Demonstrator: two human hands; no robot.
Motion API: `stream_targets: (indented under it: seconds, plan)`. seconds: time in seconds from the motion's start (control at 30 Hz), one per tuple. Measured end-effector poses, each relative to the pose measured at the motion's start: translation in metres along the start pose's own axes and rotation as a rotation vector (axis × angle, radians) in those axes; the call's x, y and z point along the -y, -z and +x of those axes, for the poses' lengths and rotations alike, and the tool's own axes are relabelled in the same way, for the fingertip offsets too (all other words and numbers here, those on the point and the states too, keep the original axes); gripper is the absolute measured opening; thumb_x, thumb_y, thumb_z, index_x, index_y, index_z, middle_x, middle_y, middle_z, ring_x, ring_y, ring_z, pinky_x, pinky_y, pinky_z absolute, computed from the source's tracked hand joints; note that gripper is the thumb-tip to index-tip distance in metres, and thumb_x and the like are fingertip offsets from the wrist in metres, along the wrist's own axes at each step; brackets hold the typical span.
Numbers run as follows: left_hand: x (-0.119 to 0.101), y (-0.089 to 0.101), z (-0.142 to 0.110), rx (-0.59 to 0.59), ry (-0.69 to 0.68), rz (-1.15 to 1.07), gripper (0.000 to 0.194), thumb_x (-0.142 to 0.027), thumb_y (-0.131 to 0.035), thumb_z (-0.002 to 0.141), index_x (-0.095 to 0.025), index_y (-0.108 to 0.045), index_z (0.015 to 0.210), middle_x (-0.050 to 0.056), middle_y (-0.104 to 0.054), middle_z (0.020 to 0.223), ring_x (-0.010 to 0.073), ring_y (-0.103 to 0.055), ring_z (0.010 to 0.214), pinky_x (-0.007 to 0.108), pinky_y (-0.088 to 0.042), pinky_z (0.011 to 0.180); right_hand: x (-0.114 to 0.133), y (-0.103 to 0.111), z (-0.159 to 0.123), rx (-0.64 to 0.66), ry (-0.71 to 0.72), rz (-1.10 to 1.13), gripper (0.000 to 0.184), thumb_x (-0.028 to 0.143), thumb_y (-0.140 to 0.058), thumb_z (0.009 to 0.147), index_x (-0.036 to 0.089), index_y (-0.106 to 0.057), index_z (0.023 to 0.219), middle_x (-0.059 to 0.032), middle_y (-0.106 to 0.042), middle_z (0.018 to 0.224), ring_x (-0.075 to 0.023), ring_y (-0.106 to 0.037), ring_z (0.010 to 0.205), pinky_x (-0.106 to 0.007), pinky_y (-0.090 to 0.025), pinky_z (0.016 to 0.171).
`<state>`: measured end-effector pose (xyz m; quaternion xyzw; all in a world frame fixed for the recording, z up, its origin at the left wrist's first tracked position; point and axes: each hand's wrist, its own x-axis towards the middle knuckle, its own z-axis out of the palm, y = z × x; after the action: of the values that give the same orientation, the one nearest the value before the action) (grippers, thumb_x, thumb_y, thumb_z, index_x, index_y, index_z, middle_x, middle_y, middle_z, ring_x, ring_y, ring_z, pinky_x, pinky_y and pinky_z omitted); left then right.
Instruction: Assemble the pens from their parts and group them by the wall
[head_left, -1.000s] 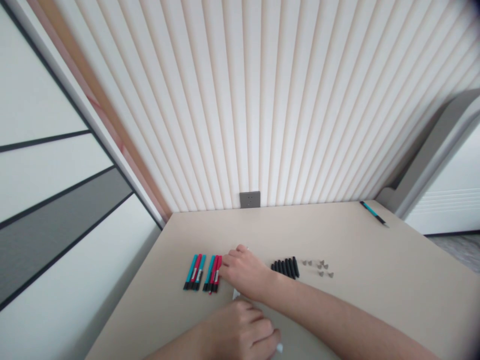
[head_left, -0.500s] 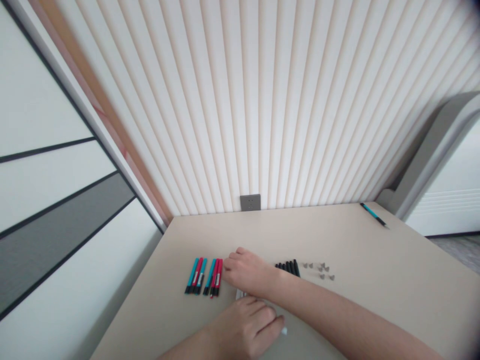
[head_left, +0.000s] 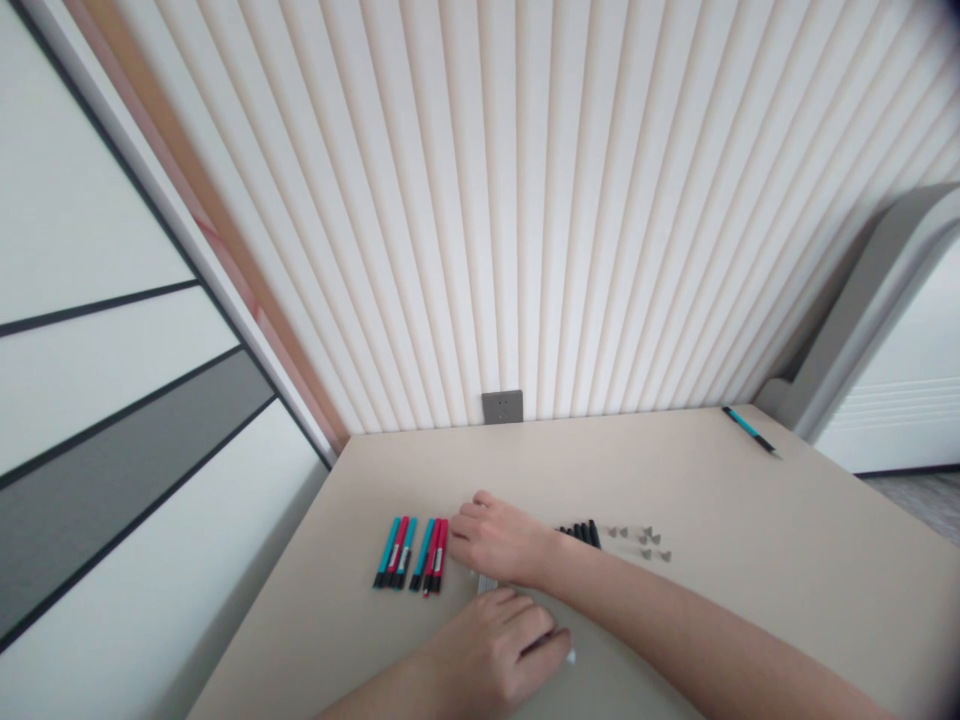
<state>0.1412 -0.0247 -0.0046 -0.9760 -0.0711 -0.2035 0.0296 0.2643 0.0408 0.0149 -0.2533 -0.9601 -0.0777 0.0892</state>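
Left grip (head_left: 504,648) clenched around white piece (head_left: 571,657), seemingly steadying it; right grip (head_left: 489,538): cannot tell. Pens (head_left: 437,557) beside right grip, bunched neatly.

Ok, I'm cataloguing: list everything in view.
Desk: one, beige, foreground
Pen barrels: six visible, teal/red, centre left
Black sticks: several, black, centre
Small tips: seven, grey, centre right
Pen: one, teal/black, far right
White bits: at least two, white, low centre
Ribbed wall: one, cream, back
Socket: one, dark grey, back
Panel: one, white/grey, left
Furniture: one, grey/white, right
Floor: one, grey, right
Left hand: one, bare, near
Right hand: one, bare, farther
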Motion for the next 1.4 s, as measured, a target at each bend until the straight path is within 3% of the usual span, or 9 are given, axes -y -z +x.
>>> stream_targets:
  seconds: [0.5,0.7,1.1,1.23,1.4]
  plan:
    - [0.0,-0.002,-0.002,0.021,0.036,-0.028,0.02,-0.02,-0.043,0.099,-0.017,-0.062,0.104,0.002,-0.063,0.08,0.0161,-0.057,0.068,0.029,-0.043,0.064,-0.002,-0.004,0.004,0.002,-0.001,0.017,0.013,0.018,-0.057,0.095,0.015,-0.066,0.087,-0.0056,-0.065,0.089,-0.0185,-0.055,0.084,-0.032,-0.037,0.078]
    - [0.002,-0.002,-0.004,0.008,0.087,-0.068,0.02,-0.018,-0.047,0.095,-0.019,-0.061,0.11,0.002,-0.064,0.085,0.0158,-0.059,0.073,0.028,-0.047,0.071,-0.008,0.01,-0.007,-0.049,-0.029,0.056,0.012,0.018,-0.055,0.096,0.015,-0.066,0.094,-0.0059,-0.063,0.091,-0.0186,-0.054,0.088,-0.033,-0.037,0.08]
    - [0.003,0.003,-0.002,0.072,0.103,-0.103,0.024,-0.016,-0.053,0.091,-0.018,-0.061,0.114,0.005,-0.065,0.088,0.0174,-0.06,0.077,0.03,-0.051,0.074,-0.018,0.013,-0.022,0.009,-0.448,0.208,0.017,0.021,-0.054,0.097,0.019,-0.071,0.096,-0.0056,-0.067,0.096,-0.0182,-0.06,0.093,-0.031,-0.038,0.08]
    - [0.003,0.002,-0.002,0.062,0.09,-0.098,0.024,-0.017,-0.055,0.089,-0.017,-0.06,0.113,0.004,-0.065,0.089,0.0176,-0.061,0.077,0.03,-0.05,0.073,-0.012,0.016,-0.016,0.009,-0.405,0.276,0.017,0.024,-0.057,0.095,0.021,-0.072,0.101,-0.0053,-0.068,0.098,-0.019,-0.06,0.095,-0.031,-0.038,0.082]
    - [0.003,0.003,-0.001,0.041,0.088,-0.101,0.02,-0.015,-0.054,0.089,-0.017,-0.061,0.107,0.003,-0.066,0.087,0.0167,-0.061,0.076,0.028,-0.05,0.071,-0.002,0.019,0.0,0.069,-0.314,0.245,0.014,0.026,-0.061,0.092,0.02,-0.074,0.092,-0.0061,-0.068,0.095,-0.0203,-0.06,0.095,-0.032,-0.039,0.081]
